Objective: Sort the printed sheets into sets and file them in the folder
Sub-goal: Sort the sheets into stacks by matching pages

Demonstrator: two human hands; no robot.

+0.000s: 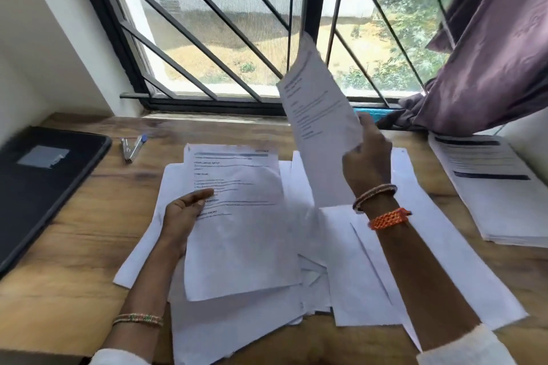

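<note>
Two hands hold paper: the left hand (184,210) pinches a printed sheet (237,216) by its left edge, thumb on top, while the right hand (366,157) grips a raised sheet (320,109) tilted toward the window. Under both hands lie loose sheets (370,281) on the desk (74,231). Left of the left hand rests the folder (44,181); right of the right hand, a stack (498,192).
</note>
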